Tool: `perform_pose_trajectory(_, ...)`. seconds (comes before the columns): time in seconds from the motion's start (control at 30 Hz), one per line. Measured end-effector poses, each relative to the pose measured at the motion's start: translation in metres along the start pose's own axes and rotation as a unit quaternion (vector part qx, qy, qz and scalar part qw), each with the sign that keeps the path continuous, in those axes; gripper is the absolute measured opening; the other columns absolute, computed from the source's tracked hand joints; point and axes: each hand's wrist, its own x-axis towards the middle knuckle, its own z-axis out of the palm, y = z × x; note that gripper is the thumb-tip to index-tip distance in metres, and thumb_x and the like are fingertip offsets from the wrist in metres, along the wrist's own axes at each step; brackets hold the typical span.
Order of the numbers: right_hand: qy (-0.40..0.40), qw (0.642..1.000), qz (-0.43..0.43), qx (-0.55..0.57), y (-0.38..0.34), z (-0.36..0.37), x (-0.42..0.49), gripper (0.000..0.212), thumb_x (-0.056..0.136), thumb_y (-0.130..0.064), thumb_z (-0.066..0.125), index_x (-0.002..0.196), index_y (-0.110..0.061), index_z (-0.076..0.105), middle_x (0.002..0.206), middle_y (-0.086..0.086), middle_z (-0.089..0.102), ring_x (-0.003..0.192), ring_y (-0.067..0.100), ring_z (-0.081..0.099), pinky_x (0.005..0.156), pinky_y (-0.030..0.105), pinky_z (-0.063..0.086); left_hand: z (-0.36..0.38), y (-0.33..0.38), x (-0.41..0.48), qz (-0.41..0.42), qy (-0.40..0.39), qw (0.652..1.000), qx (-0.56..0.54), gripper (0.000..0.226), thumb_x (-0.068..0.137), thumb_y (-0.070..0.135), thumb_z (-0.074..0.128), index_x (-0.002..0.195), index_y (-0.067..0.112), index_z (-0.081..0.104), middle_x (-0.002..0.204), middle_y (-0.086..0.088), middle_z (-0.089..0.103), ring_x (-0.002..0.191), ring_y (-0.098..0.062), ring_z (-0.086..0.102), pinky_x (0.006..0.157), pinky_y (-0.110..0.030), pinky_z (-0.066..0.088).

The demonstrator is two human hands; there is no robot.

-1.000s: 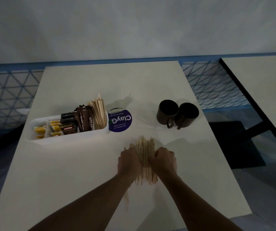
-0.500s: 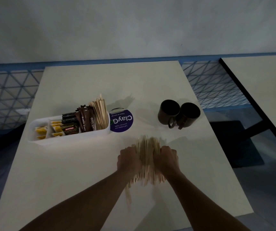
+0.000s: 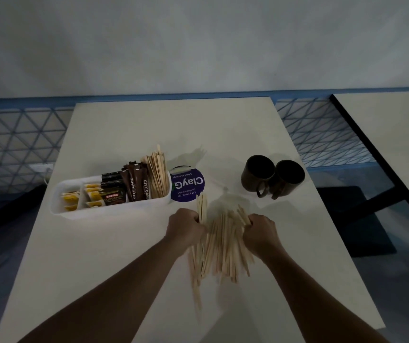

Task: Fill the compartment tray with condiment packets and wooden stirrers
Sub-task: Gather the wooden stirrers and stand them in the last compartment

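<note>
On the table [image 3: 149,125] near the compartment tray [image 3: 109,211], your wooden stirrers [image 3: 223,243] lay fanned between left hand [image 3: 186,229] and right hand [image 3: 260,231], fingers curled round them: light, stiff, slippery, likely best squeezed mid-length.

The white compartment tray [image 3: 109,212] sits at ten o'clock from the loose wooden stirrers [image 3: 223,246]. It holds yellow packets [image 3: 71,198] in its two nine-o'clock compartments, dark coffee sachets [image 3: 134,185] upright in the middle, and a bundle of stirrers [image 3: 157,177] upright at its three-o'clock end. The loose wooden stirrers, pale and thin, splay roughly twelve to six o'clock, gripped near their far ends by the left hand [image 3: 186,229] and right hand [image 3: 260,231].
</note>
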Motion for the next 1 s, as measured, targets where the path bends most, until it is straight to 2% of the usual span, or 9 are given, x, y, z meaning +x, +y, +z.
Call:
perform_pose_trajectory(0.07, -0.006, 1.0, -0.013, 0.008, -0.007, -0.003, 0.002, 0.015, 0.087, 0.0, 0.047, 0.077, -0.006, 0.057, 0.076, 0.007, 0.059, 0.073, 0.024, 0.057, 0.057, 0.028, 0.043, -0.008, 0.0, 0.003, -0.006, -0.012, 0.999, -0.046, 0.014, 0.079, 0.01, 0.074, 0.092, 0.008, 0.071, 0.086, -0.006, 0.071, 0.078, -0.022, 0.07, 0.075, -0.039, 0.061)
perform_pose_trajectory(0.13, -0.016, 0.999, -0.026, 0.031, -0.016, -0.005, 0.002, 0.02, 0.09, 0.0, 0.045, 0.077, -0.011, 0.056, 0.076, 0.004, 0.059, 0.069, 0.021, 0.057, 0.056, 0.026, 0.042, -0.016, 0.0, 0.006, -0.01, -0.014, 0.996, -0.091, 0.019, 0.078, 0.009, 0.076, 0.096, 0.009, 0.071, 0.091, -0.007, 0.072, 0.083, -0.024, 0.07, 0.077, -0.042, 0.061)
perform_pose_trajectory(0.27, -0.015, 0.993, -0.034, 0.113, -0.045, -0.006, 0.006, 0.021, 0.099, -0.009, 0.044, 0.095, -0.012, 0.065, 0.083, 0.004, 0.065, 0.064, 0.013, 0.059, 0.051, 0.02, 0.042, -0.036, 0.006, 0.005, -0.01, -0.026, 0.983, -0.179, 0.024, 0.078, 0.0, 0.074, 0.101, 0.005, 0.069, 0.098, -0.014, 0.07, 0.088, -0.027, 0.07, 0.078, -0.04, 0.061)
perform_pose_trajectory(0.43, -0.009, 0.975, -0.073, 0.209, -0.089, 0.002, 0.017, 0.018, 0.1, -0.011, 0.049, 0.099, -0.014, 0.066, 0.085, 0.008, 0.067, 0.072, 0.015, 0.059, 0.063, 0.027, 0.049, -0.065, 0.014, 0.006, 0.031, -0.002, 0.973, -0.23, 0.018, 0.083, -0.003, 0.069, 0.09, 0.014, 0.069, 0.098, -0.014, 0.071, 0.09, -0.027, 0.07, 0.079, -0.04, 0.06)
perform_pose_trajectory(0.57, -0.041, 0.936, -0.096, 0.337, -0.123, 0.008, 0.02, 0.012, 0.1, -0.014, 0.055, 0.106, -0.016, 0.066, 0.09, 0.003, 0.07, 0.08, 0.011, 0.067, 0.065, 0.018, 0.053, -0.088, 0.011, 0.016, 0.072, 0.057, 0.967, -0.237, 0.017, 0.081, 0.007, 0.074, 0.094, 0.017, 0.07, 0.099, -0.009, 0.072, 0.093, -0.025, 0.071, 0.08, -0.046, 0.06)
perform_pose_trajectory(0.77, -0.046, 0.884, -0.086, 0.458, -0.164, 0.019, 0.028, 0.02, 0.099, -0.013, 0.058, 0.113, -0.018, 0.071, 0.096, 0.005, 0.075, 0.087, 0.018, 0.073, 0.077, 0.031, 0.061, -0.112, 0.012, 0.023, 0.105, 0.189, 0.959, -0.184, 0.015, 0.083, 0.019, 0.073, 0.095, 0.01, 0.071, 0.092, -0.003, 0.073, 0.083, -0.019, 0.071, 0.074, -0.041, 0.061)
perform_pose_trajectory(0.9, -0.037, 0.864, -0.084, 0.496, -0.188, 0.025, 0.035, 0.02, 0.097, -0.01, 0.06, 0.109, -0.018, 0.074, 0.092, 0.001, 0.077, 0.087, 0.014, 0.074, 0.086, 0.03, 0.059, -0.121, 0.012, 0.029, 0.137, 0.269, 0.945, -0.125, 0.016, 0.086, 0.022, 0.069, 0.098, 0.012, 0.073, 0.09, 0.0, 0.074, 0.081, -0.017, 0.071, 0.077, -0.04, 0.06)
perform_pose_trajectory(1.0, -0.034, 0.855, -0.081, 0.51, -0.201, 0.032, 0.04, 0.022, 0.097, -0.007, 0.059, 0.112, -0.015, 0.074, 0.096, 0.002, 0.077, 0.092, 0.016, 0.074, 0.093, 0.035, 0.058, -0.123, 0.009, 0.032, 0.151, 0.311, 0.932, -0.107, 0.02, 0.089, 0.022, 0.067, 0.104, 0.012, 0.073, 0.097, -0.002, 0.075, 0.086, -0.016, 0.07, 0.083, -0.034, 0.058)
